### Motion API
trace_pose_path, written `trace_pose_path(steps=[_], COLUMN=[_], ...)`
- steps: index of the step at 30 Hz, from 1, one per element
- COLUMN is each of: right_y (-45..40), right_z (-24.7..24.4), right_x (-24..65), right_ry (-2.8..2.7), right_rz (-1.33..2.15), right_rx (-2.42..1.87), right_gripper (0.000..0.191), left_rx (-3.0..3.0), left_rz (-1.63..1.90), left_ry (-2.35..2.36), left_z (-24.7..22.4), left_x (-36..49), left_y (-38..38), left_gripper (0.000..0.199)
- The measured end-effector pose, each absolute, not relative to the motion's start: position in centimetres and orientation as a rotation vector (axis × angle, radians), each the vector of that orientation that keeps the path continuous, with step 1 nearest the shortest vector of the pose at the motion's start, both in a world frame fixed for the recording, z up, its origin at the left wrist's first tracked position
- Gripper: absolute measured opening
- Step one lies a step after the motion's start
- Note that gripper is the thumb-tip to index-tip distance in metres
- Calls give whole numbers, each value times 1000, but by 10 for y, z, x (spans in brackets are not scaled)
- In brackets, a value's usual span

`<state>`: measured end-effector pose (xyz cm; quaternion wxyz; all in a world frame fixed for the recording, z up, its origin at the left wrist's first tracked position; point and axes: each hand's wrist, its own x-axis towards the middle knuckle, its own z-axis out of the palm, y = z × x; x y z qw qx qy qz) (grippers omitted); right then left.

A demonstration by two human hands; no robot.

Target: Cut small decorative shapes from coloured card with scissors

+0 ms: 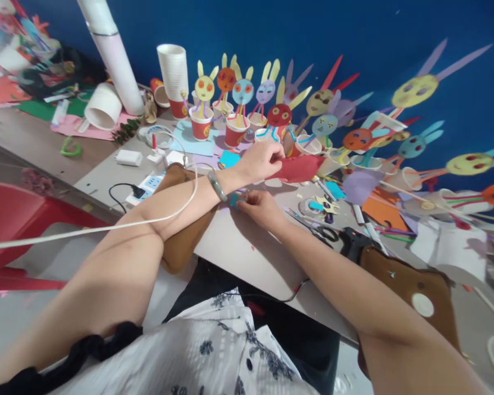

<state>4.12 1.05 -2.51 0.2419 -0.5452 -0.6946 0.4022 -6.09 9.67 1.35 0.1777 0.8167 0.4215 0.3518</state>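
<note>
My left hand (264, 160), with a bangle on its wrist, reaches over the table with its fingers bent together at the left end of a red paper piece (298, 168). Nearer to me, my right hand (263, 209) pinches a small blue-green piece (234, 200) between thumb and fingertips. A blue paper piece (229, 159) lies just left of my left hand. Behind the hands stand paper cups with rabbit-faced figures in them, among them a red-faced one (279, 115) and a light blue one (242, 92).
A white cable crosses above my left forearm. Scissors (327, 234), a tape roll (310, 207) and a black glue gun (351, 244) lie right of my hands. At the left are a power strip (150, 185), a stack of cups (173, 71) and a red chair (20, 219).
</note>
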Motion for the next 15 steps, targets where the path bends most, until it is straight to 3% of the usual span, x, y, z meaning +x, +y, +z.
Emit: trace_pose_path(steps=[8,15], right_y=[13,-3], right_z=[-34,-26], right_x=[62,112], right_ry=[-1765,-1553], right_rz=[1275,1238], right_rx=[-1446,-1450], right_gripper=[21,38], left_rx=[2279,2223], left_rz=[1043,1126], left_ry=[1199,1102], left_z=[16,16], left_x=[-62,-60], left_y=[95,89], left_gripper=[13,14])
